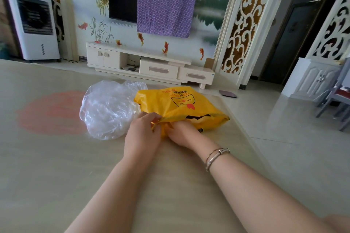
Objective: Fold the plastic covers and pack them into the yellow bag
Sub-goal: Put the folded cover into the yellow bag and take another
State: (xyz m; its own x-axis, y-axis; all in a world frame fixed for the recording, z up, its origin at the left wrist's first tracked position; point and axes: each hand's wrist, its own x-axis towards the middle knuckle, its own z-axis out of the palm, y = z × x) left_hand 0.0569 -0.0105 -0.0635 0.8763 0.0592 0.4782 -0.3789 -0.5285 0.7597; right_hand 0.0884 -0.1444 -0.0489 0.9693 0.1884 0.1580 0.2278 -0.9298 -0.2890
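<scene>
A yellow bag [181, 106] with a red and black print lies on the beige floor mat, its open mouth facing me. My left hand [144, 130] pinches the upper lip of the bag's mouth. My right hand [180, 132] reaches into the opening, its fingertips hidden inside, so what it holds cannot be seen. A heap of crumpled clear plastic covers [108, 109] lies just left of the bag, touching it.
The mat [56, 166] has a pink round patch at the left and ends at the right, where glossy floor tiles begin. A white TV cabinet [147, 64] stands behind. A small dark flat object [228, 94] lies on the tiles. Grey chair legs stand at the far right.
</scene>
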